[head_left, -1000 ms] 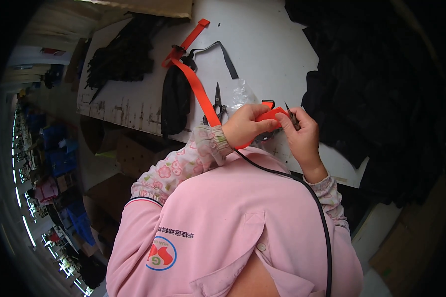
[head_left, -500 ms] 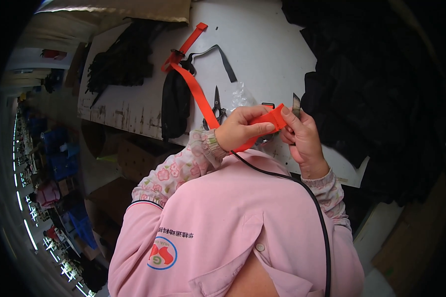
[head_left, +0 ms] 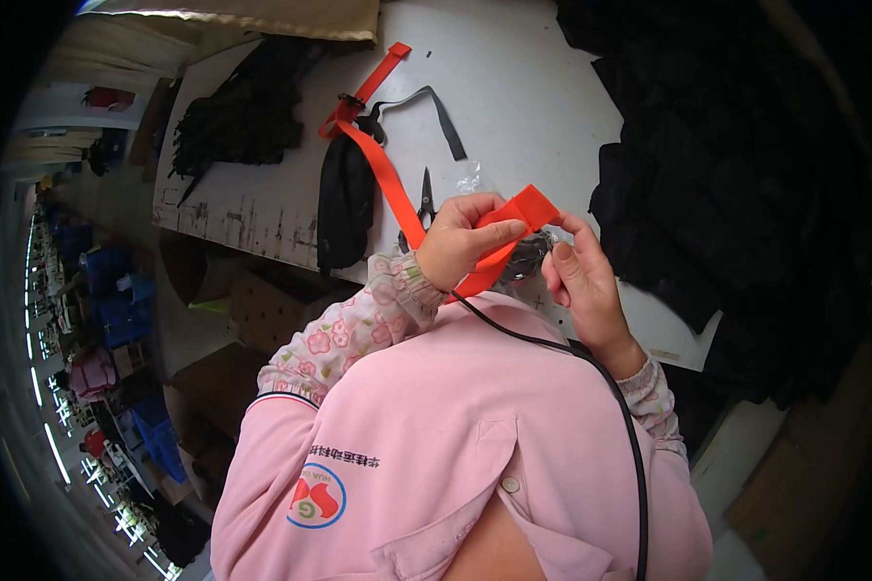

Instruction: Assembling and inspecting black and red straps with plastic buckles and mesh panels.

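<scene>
My left hand (head_left: pixel 463 237) pinches the end of an orange webbing strap (head_left: pixel 535 207), with the fold held between thumb and fingers. The strap loops below that hand and runs up the table to a black pouch (head_left: pixel 345 208). My right hand (head_left: pixel 593 295) is close by on the right, its index fingertip at the strap's end and its other fingers curled. What it holds is hidden or too small to make out. Under the strap, between the hands, lies a dark, shiny item (head_left: pixel 527 258), partly covered. Black-handled scissors (head_left: pixel 425 198) lie beyond my left hand.
A grey strap (head_left: pixel 441 116) curves off the pouch on the white table (head_left: pixel 513 77). Clear plastic (head_left: pixel 471 176) lies past my hands. Black fabric is piled at right (head_left: pixel 688 194) and far left (head_left: pixel 242 107). A black cable (head_left: pixel 591 358) crosses my chest.
My left hand has turned the strap end upward. My right hand has shifted slightly down, its index finger now stretched to the strap's end; the pointed blade that rose from it no longer shows.
</scene>
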